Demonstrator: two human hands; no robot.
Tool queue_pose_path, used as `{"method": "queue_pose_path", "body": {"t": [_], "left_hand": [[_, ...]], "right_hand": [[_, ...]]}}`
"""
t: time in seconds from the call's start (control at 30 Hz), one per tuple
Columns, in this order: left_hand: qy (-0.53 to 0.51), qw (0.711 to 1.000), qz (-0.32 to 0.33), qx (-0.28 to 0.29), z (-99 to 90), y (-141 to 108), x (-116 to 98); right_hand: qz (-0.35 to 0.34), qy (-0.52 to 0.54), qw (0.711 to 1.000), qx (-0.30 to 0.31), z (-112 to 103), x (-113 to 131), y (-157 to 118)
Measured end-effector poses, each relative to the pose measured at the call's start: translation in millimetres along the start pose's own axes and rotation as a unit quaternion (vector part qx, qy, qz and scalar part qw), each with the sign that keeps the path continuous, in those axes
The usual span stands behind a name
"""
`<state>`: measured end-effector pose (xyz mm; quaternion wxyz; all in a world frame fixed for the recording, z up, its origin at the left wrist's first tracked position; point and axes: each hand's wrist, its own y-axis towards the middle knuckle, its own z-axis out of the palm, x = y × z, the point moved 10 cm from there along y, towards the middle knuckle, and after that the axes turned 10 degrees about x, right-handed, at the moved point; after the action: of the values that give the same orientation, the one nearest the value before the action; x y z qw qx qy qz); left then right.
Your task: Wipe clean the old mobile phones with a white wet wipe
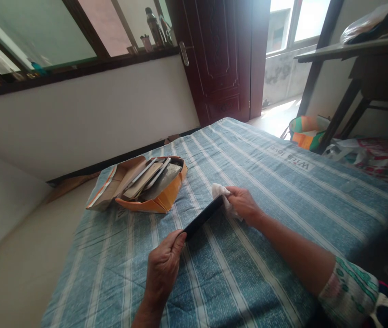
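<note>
My left hand (165, 262) is closed around the near end of a flat, thin black slab (203, 217), possibly a phone or tablet seen nearly edge-on. It is held tilted above the bed. My right hand (245, 205) pinches a crumpled white cloth or tissue (220, 189) against the slab's far end. To the left of the slab, an open orange-and-brown cardboard box (166, 198) lies on the striped blue bedcover (194, 282). Several flat, device-like slabs (158, 172) stand tilted inside it. The slab's underside is hidden from view.
Behind the bed stands a dark red door (219, 64) beside a white wall (112, 118). A window ledge (119, 64) holds a flask (155, 27) and small items. At the right are a table (351, 49), a colourful bag (308, 132) and plastic bags (368, 157).
</note>
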<state>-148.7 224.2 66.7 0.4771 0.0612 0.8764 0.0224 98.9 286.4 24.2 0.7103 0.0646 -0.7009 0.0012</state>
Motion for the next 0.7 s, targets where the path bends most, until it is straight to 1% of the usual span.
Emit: {"method": "queue_pose_path", "body": {"t": [0.07, 0.13, 0.23, 0.33, 0.4, 0.5, 0.63, 0.7], "left_hand": [[-0.041, 0.999, -0.03, -0.001, -0.9, 0, 7], [-0.077, 0.996, -0.051, 0.007, 0.2, -1, 13], [-0.122, 0.99, -0.075, 0.02, 1.9, -2, 24], [-0.173, 0.979, -0.101, 0.024, 3.2, -4, 34], [-0.216, 0.969, -0.118, 0.022, 4.6, -5, 39], [-0.272, 0.952, -0.139, 0.021, 8.8, -7, 42], [-0.326, 0.928, -0.175, 0.034, 19.1, -12, 46], [-0.347, 0.918, -0.187, 0.041, 23.9, -13, 47]], "right_hand": [[-0.007, 0.022, 1.0, -0.008, 0, 4, -2], [-0.033, 0.037, 0.999, -0.006, 2, 15, -4], [-0.063, 0.035, 0.997, 0.039, 13, 35, -7], [-0.042, 0.04, 0.995, 0.078, 23, 40, -7], [-0.012, 0.066, 0.995, 0.077, 24, 34, -6], [0.033, 0.128, 0.989, 0.071, 26, 19, -6], [0.087, 0.233, 0.967, 0.046, 31, -2, -10], [0.107, 0.266, 0.957, 0.033, 34, -10, -12]]}}
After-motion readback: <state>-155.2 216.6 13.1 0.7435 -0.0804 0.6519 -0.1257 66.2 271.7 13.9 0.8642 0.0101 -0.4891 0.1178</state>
